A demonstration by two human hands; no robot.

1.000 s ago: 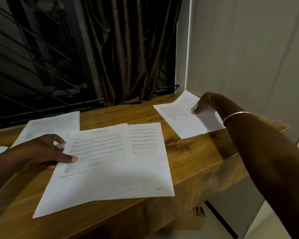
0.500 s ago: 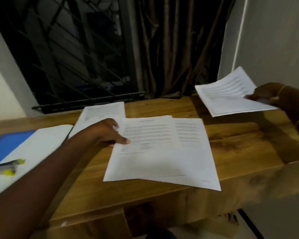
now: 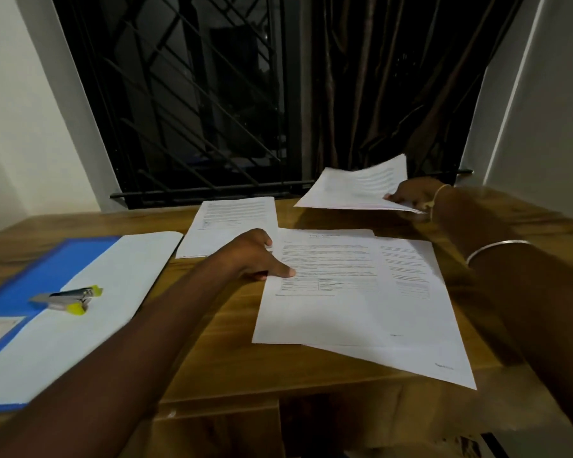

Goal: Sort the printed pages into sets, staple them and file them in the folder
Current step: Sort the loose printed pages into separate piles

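The right hand (image 3: pixel 411 196) pinches a printed page (image 3: pixel 354 190) by its right edge and holds it off the tabletop (image 3: pixel 212 325) at the far right, in front of the dark curtain (image 3: pixel 394 94). The sheet is blurred, and I cannot tell whether it is one sheet or several. A thin bangle (image 3: pixel 497 247) circles that forearm.

The left hand (image 3: pixel 255 256) rests at the left edge of the top page (image 3: pixel 325 292), thumb flat on the print and the other fingers curled. Whether a finger lies under the sheet I cannot tell. That page overlaps a lower page (image 3: pixel 420 292), which sticks out to the right and toward the near edge.

Just behind the left hand lies a third set of pages (image 3: pixel 235 223). At the left, a blue folder (image 3: pixel 40 272) lies open with a yellow-tipped stapler (image 3: pixel 68 299) on it.
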